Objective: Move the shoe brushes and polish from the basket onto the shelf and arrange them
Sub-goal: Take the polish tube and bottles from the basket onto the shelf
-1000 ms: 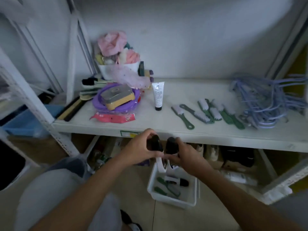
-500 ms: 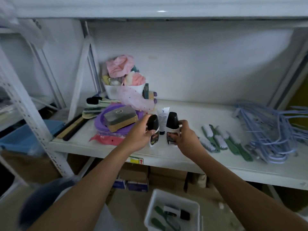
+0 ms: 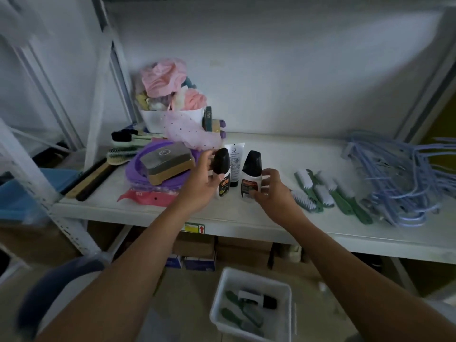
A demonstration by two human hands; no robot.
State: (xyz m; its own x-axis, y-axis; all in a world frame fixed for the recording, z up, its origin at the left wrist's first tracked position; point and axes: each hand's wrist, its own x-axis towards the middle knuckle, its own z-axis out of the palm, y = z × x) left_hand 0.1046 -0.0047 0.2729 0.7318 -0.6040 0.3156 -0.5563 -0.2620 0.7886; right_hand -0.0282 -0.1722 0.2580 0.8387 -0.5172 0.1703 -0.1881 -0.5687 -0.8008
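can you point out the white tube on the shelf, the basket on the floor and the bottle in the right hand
white tube [image 3: 234, 162]: head view, on its printed front, between the two bottles.
basket [image 3: 286, 314]: head view, on its right rim.
polish bottle in the right hand [image 3: 252, 165]: head view, on its black cap.

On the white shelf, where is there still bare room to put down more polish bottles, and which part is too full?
Bare shelf lies behind the two polish bottles, between the white tube and the blue hangers. The front edge under the green brushes is also free. The left end, around the purple ring and tub of cloths, is crowded.
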